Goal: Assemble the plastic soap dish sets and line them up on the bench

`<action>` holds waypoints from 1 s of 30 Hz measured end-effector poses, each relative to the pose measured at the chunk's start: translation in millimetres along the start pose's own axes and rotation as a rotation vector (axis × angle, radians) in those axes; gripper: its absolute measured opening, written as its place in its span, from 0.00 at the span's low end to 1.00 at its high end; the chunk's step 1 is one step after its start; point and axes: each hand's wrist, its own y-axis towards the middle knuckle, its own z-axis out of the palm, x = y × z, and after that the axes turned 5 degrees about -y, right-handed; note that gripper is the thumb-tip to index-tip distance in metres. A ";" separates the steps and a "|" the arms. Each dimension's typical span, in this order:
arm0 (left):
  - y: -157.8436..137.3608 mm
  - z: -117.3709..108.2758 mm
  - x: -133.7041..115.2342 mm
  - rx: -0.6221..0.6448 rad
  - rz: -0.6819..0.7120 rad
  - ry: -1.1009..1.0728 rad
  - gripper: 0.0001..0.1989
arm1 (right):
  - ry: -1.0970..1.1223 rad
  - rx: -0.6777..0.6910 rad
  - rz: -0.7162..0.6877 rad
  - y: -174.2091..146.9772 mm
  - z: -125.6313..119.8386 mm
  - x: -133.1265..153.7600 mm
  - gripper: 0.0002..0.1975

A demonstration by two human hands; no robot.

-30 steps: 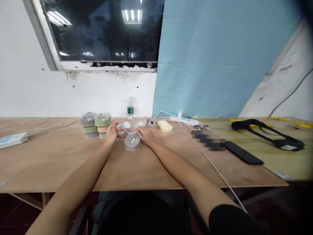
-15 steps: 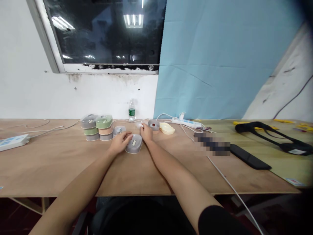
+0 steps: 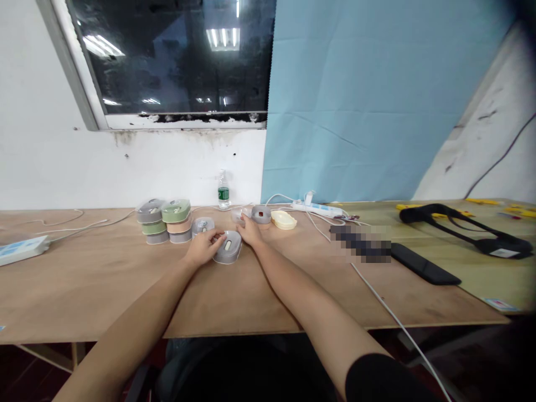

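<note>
My left hand (image 3: 205, 245) curls over the left side of a grey lidded box (image 3: 229, 254) with a pale oblong slot or tab on top; its fingertips lie on the lid. Just beyond that box, my right hand (image 3: 250, 231) reaches forward with fingers apart, touching or close beside a clear, whitish plastic piece (image 3: 240, 214) whose kind I cannot make out. Behind my left fingers stands another grey box (image 3: 202, 225). A grey open-looking container (image 3: 262, 214) with a small red-brown spot inside sits right of my right hand, beside a pale yellow lid or dish (image 3: 285, 220).
Stacked grey, green and peach boxes (image 3: 163, 220) stand at the left. A water bottle (image 3: 223, 193) is by the wall. Power strips (image 3: 318, 209), white cables, a black phone-like slab (image 3: 425, 264) and a black headset-like frame (image 3: 498, 240) lie about the wooden table (image 3: 125, 290).
My right fingers have spread and moved slightly away from the clear plastic piece, which shows more fully. My left hand stays on the grey box. The camera view has shifted slightly.
</note>
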 end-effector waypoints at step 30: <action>-0.2 -0.2 -3.2 0.035 0.045 0.031 0.20 | -0.047 0.002 0.025 6.7 6.6 -0.5 0.23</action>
